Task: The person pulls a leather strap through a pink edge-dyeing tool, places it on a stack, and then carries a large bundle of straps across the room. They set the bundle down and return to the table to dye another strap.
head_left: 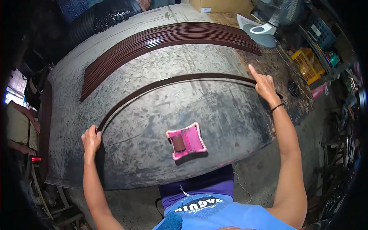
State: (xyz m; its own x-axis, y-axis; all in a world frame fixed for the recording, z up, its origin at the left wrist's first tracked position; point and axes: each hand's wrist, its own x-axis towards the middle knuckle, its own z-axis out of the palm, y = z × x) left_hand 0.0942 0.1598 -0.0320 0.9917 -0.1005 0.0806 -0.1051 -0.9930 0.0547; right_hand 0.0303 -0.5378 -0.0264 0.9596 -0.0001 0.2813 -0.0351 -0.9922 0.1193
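A long, thin dark brown strip spans the table in front of me, looking curved in this wide view. My left hand is closed around its left end near the table's left side. At the opposite end, my right hand grips the strip with the index finger pointing away from me. Farther back lies a row of many similar brown strips, side by side. Between my hands and nearer my body sits a small pink holder with a pale raised rim, carrying a brown piece.
The worn grey table has a bare wooden right part. A white fan and cardboard box stand at the back. A yellow crate is beyond the right edge. Another person's arm shows at far left.
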